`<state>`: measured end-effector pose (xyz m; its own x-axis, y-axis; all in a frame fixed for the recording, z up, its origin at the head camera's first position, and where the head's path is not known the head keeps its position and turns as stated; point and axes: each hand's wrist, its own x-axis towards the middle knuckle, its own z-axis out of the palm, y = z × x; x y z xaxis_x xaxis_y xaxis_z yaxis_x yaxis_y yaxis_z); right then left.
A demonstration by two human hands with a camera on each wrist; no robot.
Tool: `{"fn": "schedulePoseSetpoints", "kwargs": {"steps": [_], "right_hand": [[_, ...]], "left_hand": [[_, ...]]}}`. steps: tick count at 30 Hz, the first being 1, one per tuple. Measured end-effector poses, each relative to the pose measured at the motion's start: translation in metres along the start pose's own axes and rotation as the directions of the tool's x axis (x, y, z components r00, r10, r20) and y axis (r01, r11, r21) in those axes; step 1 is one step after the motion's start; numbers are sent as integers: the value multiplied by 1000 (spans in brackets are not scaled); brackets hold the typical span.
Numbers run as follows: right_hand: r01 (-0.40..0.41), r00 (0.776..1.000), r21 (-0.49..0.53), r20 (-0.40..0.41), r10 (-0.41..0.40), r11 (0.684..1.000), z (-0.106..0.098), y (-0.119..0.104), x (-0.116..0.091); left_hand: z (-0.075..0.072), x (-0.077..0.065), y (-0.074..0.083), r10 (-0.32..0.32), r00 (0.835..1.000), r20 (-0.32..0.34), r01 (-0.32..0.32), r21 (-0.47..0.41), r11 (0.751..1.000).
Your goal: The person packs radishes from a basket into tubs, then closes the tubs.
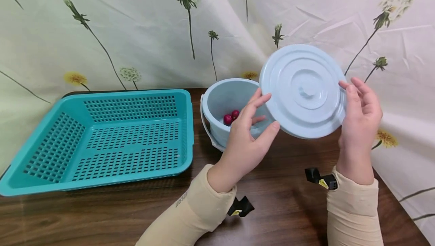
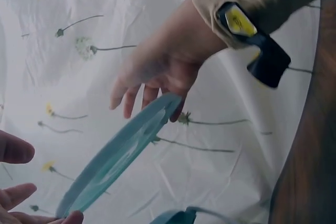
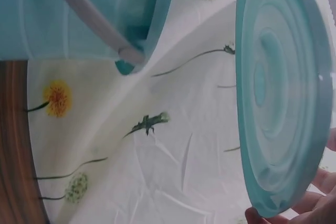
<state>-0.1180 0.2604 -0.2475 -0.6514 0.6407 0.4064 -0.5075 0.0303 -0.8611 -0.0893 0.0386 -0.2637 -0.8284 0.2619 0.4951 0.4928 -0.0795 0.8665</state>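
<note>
A light blue round lid [image 1: 289, 87] with raised rings and a small central knob is held up, tilted, in front of the curtain. My right hand [image 1: 361, 115] pinches its right edge, thumb and fingers at the rim. My left hand [image 1: 246, 136] is spread beside the lid's left edge, fingertips right at the rim and thumb apart from the fingers. Behind the left hand stands a light blue bucket [image 1: 217, 106], uncovered, its pale handle hanging at the side. Inside lie small dark red round fruits [image 1: 228, 119], partly hidden by that hand.
To the left, a turquoise perforated basket [image 1: 188, 125] rests on the dark wooden table [image 1: 278, 200]. A white curtain [image 1: 142, 30] printed with dandelions hangs behind. The table's right edge runs near my right forearm. Each wrist wears a small black camera mount.
</note>
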Motion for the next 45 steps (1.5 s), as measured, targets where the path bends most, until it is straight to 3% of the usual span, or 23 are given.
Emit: {"fn": "schedulePoseSetpoints", "kwargs": {"steps": [5, 15, 21, 27, 30, 34, 37, 42, 45], "right_hand": [[10, 996, -48, 94, -6, 999, 6, 0, -8], [20, 971, -172, 238, 22, 985, 19, 7, -21], [58, 930, -155, 367, 3, 986, 25, 14, -32], [91, 891, -188, 455, 5, 978, 30, 19, -43], [115, 878, -230, 479, 10, 966, 33, 22, -47], [130, 856, -284, 516, 37, 950, 36, 26, -52], [139, 838, -299, 543, 49, 944, 37, 29, -55], [159, 809, -316, 584, 60, 935, 39, 34, -58], [155, 806, -330, 588, 74, 931, 40, 34, -58]], "left_hand": [[-16, -3, 3, 20, 1000, -17, -19, 32, 999], [-46, 1, 5, -35, 995, -98, 44, 90, 995], [-65, 8, 5, -59, 985, -165, 93, 206, 974], [-79, 10, 6, -122, 977, -175, 171, 303, 937], [-85, 13, 5, -200, 964, -176, 245, 289, 926], [-94, 15, 2, -317, 933, -173, 346, 172, 922], [-101, 16, 0, -363, 917, -165, 385, 130, 914], [-108, 18, -1, -411, 900, -143, 432, 176, 885], [-113, 18, -2, -444, 890, -108, 457, 212, 864]]}}
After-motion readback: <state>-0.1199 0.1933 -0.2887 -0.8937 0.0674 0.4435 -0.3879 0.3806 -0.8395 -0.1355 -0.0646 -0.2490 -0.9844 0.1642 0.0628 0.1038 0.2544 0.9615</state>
